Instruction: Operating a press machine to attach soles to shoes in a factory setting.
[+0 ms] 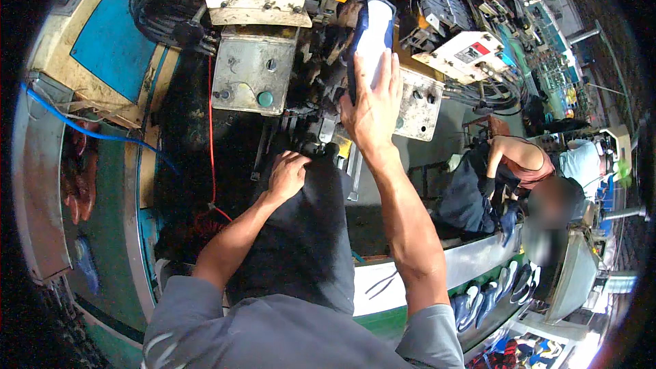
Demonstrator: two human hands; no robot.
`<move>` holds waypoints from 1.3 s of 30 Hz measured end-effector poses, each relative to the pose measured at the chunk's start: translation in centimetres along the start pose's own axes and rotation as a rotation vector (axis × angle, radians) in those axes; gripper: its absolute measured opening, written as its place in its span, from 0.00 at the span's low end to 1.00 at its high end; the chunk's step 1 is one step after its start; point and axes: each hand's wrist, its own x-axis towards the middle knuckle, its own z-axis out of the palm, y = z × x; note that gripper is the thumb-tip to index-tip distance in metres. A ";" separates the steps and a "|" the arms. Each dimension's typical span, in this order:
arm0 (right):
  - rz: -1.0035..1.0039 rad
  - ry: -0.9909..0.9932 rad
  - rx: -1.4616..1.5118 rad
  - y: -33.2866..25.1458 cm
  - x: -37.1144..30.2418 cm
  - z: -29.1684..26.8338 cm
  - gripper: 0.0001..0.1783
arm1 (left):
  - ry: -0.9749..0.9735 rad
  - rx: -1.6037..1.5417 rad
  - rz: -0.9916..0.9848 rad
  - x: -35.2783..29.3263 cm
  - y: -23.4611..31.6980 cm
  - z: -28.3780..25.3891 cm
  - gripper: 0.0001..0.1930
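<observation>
1. Grey shirt [294, 335] cloth lies nearest the camera, covering the wearer's shoulders, with both bare forearms reaching forward from its short sleeves.
2. Dark trousers [301, 246] cover the lap just ahead of it.
3. The left hand [287, 178] rests at the knee, its grip loosely curled; whether anything sits under the fingers, I cannot tell.
4. The right hand [372, 116] reaches farther forward, its grip open: the fingers lie extended on the white face of a dark-blue-edged shoe [376, 31], with the thumb out to the left.
5. That shoe is at the upper middle of the view, toe end away from the wearer, among the dark parts of a machine; how it is held underneath is hidden.
6. Left of it stand a white panel [229, 3] with a red-and-white label and, below, a metal box [236, 75] bearing a green button [265, 99].
7. Right of it, a similar metal box [418, 106] sits partly behind the right hand.
8. A red cable [211, 130] hangs to the left of the left hand.
9. At the right, a co-worker [523, 164] bends forward, near a row of shoes [488, 297] on a green belt.
</observation>
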 end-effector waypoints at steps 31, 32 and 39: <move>-0.042 0.163 -0.133 5.6 18.3 3.9 0.31 | -0.013 0.091 0.027 3.2 -1.5 0.7 0.13; -0.033 0.190 -0.104 5.7 18.8 3.9 0.33 | -0.013 0.094 0.039 3.3 -1.7 0.9 0.13; -0.082 0.351 0.310 3.2 6.3 2.1 0.37 | -0.062 0.114 0.009 2.1 -0.7 -0.4 0.12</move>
